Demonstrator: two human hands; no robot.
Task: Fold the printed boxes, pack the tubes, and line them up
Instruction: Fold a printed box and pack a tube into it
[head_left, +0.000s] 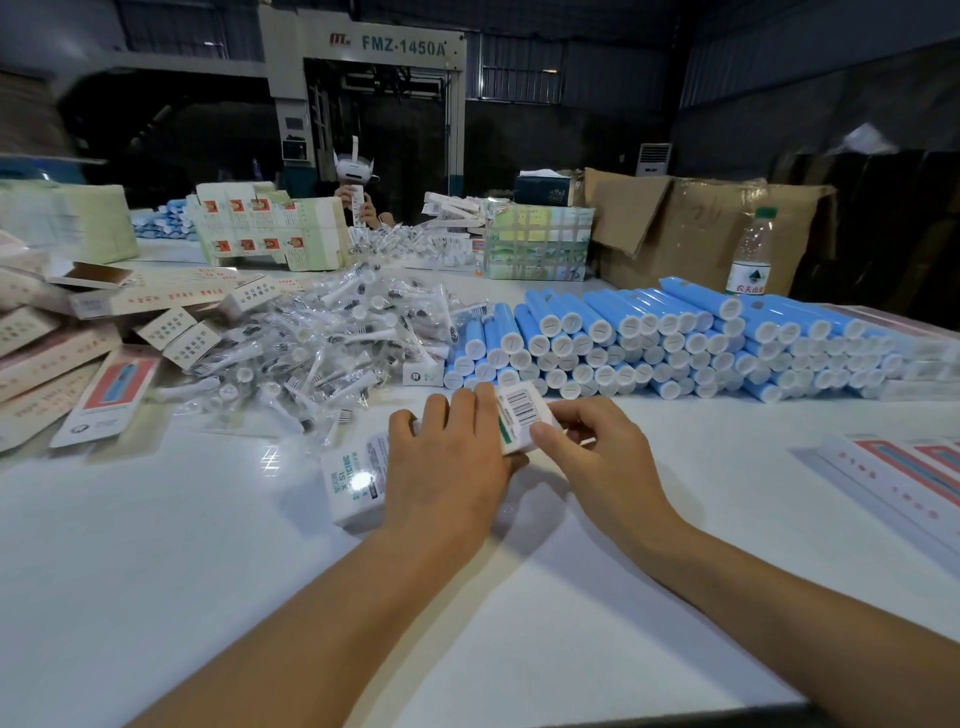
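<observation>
Hands on glossy white table (156, 545): left hand (447, 457) grips long printed card box (363, 475) lying flat, right hand (597, 441) pinches its barcoded end flap. Stacked smooth blue cylindrical tubes (649, 332) behind.

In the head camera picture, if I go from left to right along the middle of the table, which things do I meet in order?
Flat printed boxes → pile of bagged brush heads → stack of blue tubes → water bottle.
</observation>
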